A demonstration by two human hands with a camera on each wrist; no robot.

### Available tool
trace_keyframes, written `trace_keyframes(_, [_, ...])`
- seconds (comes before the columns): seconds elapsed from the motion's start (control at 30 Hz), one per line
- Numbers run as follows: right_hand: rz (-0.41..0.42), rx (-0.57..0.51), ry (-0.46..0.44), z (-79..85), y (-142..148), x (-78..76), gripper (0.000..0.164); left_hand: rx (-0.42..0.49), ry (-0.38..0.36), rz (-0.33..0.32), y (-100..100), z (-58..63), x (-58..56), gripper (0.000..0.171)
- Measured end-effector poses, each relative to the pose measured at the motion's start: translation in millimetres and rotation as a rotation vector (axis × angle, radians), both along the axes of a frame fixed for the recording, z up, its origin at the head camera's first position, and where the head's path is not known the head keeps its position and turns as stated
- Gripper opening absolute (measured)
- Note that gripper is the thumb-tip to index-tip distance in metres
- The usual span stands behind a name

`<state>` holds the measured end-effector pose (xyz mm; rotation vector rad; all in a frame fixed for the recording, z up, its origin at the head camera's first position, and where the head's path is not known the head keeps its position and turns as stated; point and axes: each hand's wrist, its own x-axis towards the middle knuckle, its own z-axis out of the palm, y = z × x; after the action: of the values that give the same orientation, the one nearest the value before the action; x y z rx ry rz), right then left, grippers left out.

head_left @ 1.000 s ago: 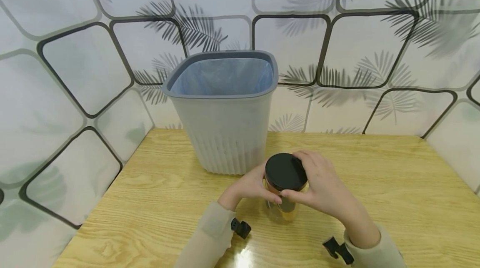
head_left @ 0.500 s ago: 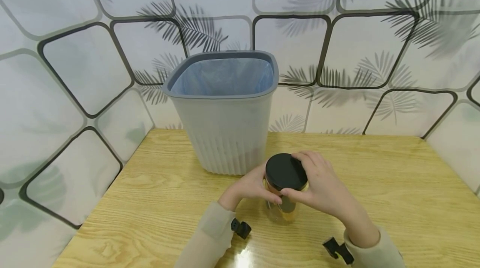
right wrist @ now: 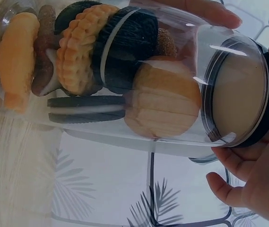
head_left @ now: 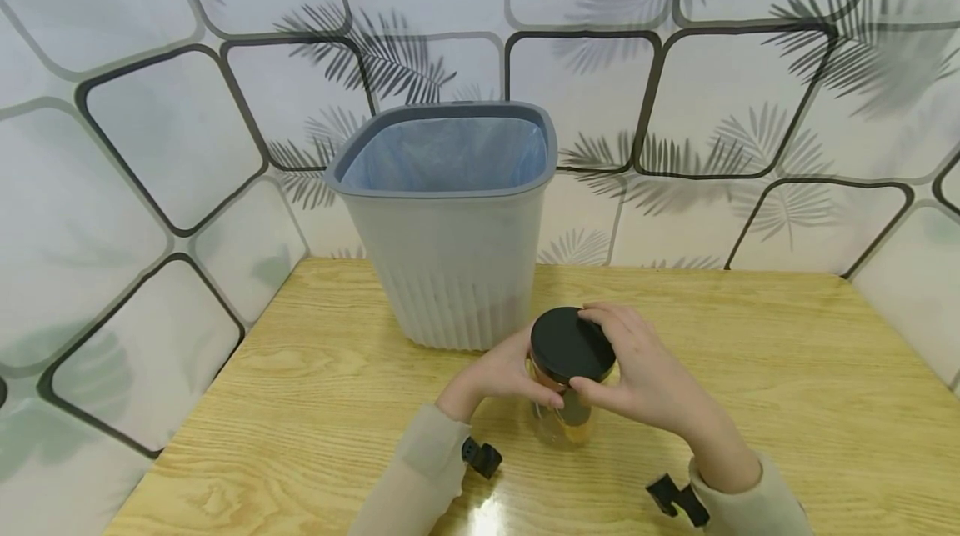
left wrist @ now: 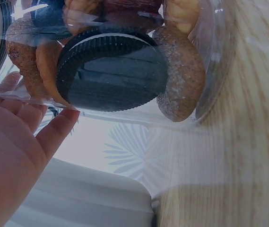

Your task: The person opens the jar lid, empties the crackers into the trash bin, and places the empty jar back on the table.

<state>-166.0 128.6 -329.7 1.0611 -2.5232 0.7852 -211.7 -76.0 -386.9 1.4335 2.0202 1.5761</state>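
A clear cookie jar (head_left: 561, 429) stands upright on the wooden table, topped by a round black lid (head_left: 572, 343). Inside, the right wrist view shows dark sandwich cookies (right wrist: 86, 109), a round tan cookie (right wrist: 162, 104) and several others. One dark sandwich cookie (left wrist: 113, 78) fills the middle of the left wrist view. My left hand (head_left: 510, 371) grips the jar's upper body from the left, thumb across the front. My right hand (head_left: 643, 365) holds the lid's rim from the right, thumb in front and fingers at the back.
Behind and left of the jar stands a light grey trash bin (head_left: 453, 257) lined with a blue bag (head_left: 450, 152). The table (head_left: 300, 403) meets patterned walls (head_left: 720, 102) at the back and sides. Small black devices (head_left: 482, 458) sit at both wrists.
My right thumb and fingers have shifted slightly along the lid's rim, the thumb a little to the right. The left hand, jar and bin stay where they were.
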Motion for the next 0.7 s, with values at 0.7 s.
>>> trace_keyframes(0.7, [0.105,-0.052,-0.103,-2.1,7.1,-6.4,0.065,-0.010,-0.010,-0.002,0.0,24.8,13.9,0.090])
